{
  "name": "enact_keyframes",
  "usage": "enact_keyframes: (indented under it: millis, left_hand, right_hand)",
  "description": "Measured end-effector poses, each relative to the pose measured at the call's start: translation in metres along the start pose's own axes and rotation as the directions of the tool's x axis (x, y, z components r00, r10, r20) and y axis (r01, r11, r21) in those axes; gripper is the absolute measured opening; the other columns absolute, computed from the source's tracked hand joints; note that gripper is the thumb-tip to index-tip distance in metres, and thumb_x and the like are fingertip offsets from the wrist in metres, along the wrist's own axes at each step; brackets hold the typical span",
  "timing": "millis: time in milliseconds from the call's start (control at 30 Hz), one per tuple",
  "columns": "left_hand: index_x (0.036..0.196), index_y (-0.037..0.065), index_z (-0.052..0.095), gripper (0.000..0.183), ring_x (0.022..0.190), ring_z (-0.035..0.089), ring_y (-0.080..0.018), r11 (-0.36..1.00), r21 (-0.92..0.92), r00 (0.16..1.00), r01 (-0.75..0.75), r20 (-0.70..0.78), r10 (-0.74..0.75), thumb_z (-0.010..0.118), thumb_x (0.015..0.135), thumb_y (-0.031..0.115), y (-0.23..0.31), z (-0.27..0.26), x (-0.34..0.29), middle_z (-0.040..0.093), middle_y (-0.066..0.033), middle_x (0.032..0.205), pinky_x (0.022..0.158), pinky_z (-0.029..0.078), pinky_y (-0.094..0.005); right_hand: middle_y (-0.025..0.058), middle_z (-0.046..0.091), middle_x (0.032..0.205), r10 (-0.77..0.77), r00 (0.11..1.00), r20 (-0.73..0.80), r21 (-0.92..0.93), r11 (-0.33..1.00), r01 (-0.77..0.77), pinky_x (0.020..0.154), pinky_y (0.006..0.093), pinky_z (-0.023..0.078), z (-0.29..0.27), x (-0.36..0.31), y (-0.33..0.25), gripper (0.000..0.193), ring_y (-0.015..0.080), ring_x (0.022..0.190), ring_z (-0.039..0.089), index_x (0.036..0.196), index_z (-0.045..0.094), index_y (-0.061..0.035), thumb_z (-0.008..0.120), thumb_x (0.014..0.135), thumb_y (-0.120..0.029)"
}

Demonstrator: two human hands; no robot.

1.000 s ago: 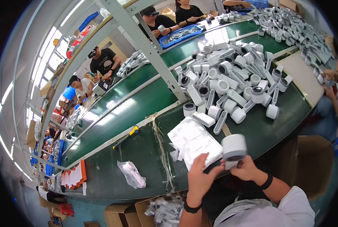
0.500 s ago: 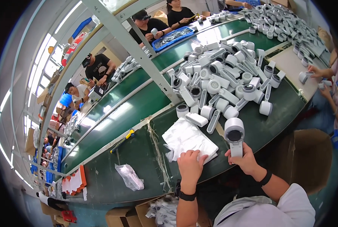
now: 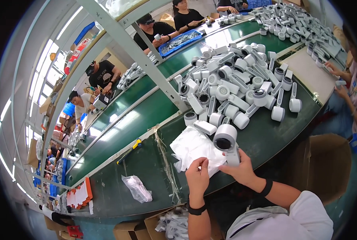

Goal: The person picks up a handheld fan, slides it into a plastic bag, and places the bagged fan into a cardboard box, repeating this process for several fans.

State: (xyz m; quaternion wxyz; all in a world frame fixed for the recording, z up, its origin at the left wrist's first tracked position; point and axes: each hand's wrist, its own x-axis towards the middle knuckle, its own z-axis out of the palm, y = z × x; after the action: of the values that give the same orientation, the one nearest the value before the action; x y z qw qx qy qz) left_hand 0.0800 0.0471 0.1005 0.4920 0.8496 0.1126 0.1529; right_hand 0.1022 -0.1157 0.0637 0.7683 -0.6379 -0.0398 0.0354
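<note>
The right hand (image 3: 240, 170) grips a white-and-grey handheld device (image 3: 225, 138) by its handle, fingers wrapped around it, the cylindrical head up and its dark round end facing the person. The device is held above the right side of a stack of translucent plastic bags (image 3: 190, 144) on the dark green surface (image 3: 266, 152). At the stack's near edge, the left hand (image 3: 197, 176) has thumb and forefinger drawn close together; whether they pinch any film cannot be told.

Judging by how things lie, little of what is on this surface is wrapped: the device in hand is bare, with no bag around it yet, and a large heap of similar devices (image 3: 236, 84) on the far side also looks bare. To the left lies one filled clear bag (image 3: 137, 189) with pale pinkish contents, too obscured to identify. Below the near edge, a cardboard box holds a jumble of pale pieces (image 3: 174, 224), apparently in film; their number cannot be told. A yellow-handled tool (image 3: 129, 152) lies left of the stack.
</note>
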Motion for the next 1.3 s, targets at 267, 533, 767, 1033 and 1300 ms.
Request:
enact_keyframes:
  millis: [267,533,767,1033,1300]
  left_hand:
    - [0.096,0.001,0.069,0.016,0.074,0.063,-0.024,0.991,0.056,0.985,-0.121,-0.115,0.127,0.068,0.089,0.015,-0.012,0.002,-0.003,0.067,-0.0119,0.084,0.068,0.049,-0.0331]
    - [0.096,0.002,0.07,0.017,0.073,0.06,-0.0217,0.928,0.256,0.956,-0.271,-0.038,0.289,0.073,0.084,0.013,-0.008,-0.005,-0.005,0.066,-0.0094,0.083,0.066,0.047,-0.0324]
    - [0.1,0.0,0.071,0.019,0.063,0.056,-0.0108,0.994,-0.103,0.982,0.047,-0.176,-0.065,0.073,0.082,0.007,-0.014,-0.007,-0.004,0.064,-0.0047,0.075,0.061,0.046,-0.0229]
    - [0.091,-0.001,0.066,0.015,0.065,0.054,-0.008,0.979,0.18,0.96,-0.1,-0.24,0.142,0.075,0.081,0.007,0.009,-0.008,-0.014,0.063,-0.0024,0.074,0.06,0.044,-0.0226]
    - [0.095,-0.002,0.069,0.014,0.066,0.058,-0.0067,0.961,-0.241,0.986,0.133,-0.067,-0.153,0.072,0.086,0.008,0.007,0.004,-0.018,0.066,-0.0021,0.077,0.06,0.045,-0.0205]
  right_hand:
    - [0.0145,0.069,0.091,-0.052,0.996,-0.073,-0.3,0.954,0.028,0.075,0.0359,0.052,0.015,0.021,0.003,0.047,0.0247,0.082,0.068,0.11,0.058,-0.0008,0.08,0.072,-0.018]
    - [0.02,0.068,0.087,-0.103,0.994,-0.04,-0.406,0.91,0.078,0.073,0.0401,0.053,0.012,0.029,-0.024,0.042,0.037,0.082,0.068,0.11,0.061,-0.0025,0.074,0.075,-0.021]
    - [0.0193,0.068,0.087,-0.082,0.996,0.023,-0.338,0.937,0.085,0.072,0.0387,0.053,0.007,0.028,-0.025,0.042,0.0346,0.08,0.068,0.11,0.061,-0.0024,0.076,0.076,-0.022]
    - [0.0199,0.067,0.089,-0.117,0.993,-0.006,-0.345,0.932,0.107,0.074,0.0382,0.053,0.009,0.025,-0.024,0.044,0.0333,0.082,0.069,0.112,0.059,-0.0018,0.075,0.077,-0.023]
    - [0.0098,0.068,0.085,-0.171,0.984,0.042,-0.34,0.924,0.175,0.071,0.0341,0.052,-0.016,0.013,-0.032,0.05,0.0223,0.076,0.066,0.116,0.059,-0.0006,0.08,0.076,-0.022]
